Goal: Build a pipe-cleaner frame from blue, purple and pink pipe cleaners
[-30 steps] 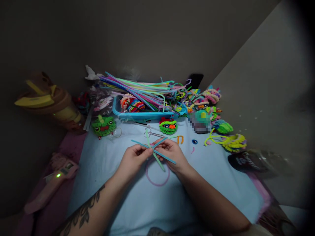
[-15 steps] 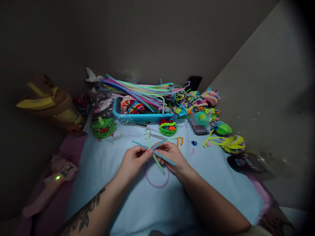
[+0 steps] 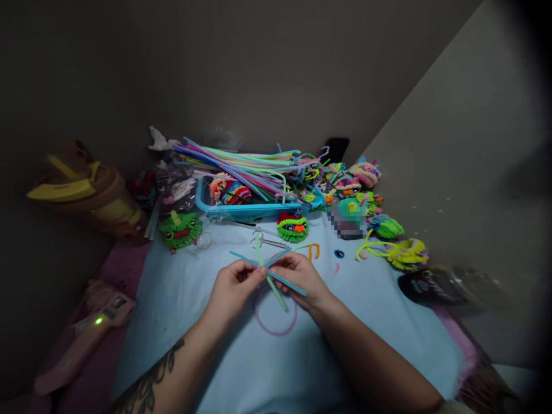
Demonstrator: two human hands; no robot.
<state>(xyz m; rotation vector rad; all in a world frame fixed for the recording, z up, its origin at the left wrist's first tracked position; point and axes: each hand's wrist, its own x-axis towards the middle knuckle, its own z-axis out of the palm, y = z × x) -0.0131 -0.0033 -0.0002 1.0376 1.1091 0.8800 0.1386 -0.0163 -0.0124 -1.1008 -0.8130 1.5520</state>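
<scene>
My left hand and my right hand meet over a light blue cloth, both pinching the crossing point of blue and green pipe cleaners that fan out like a star. Under them on the cloth lies a pink pipe cleaner ring. Small metal scissors lie just beyond my fingers.
A blue tray heaped with coloured pipe cleaners stands at the back. Fuzzy pipe cleaner figures sit around it: a green one, a green-red one, several more at right. A pink glue gun lies left; a brown-yellow bottle beyond.
My hands keep their pinch on the crossed pipe cleaners and have hardly shifted; the view has tilted slightly, so everything sits a little lower in the picture.
</scene>
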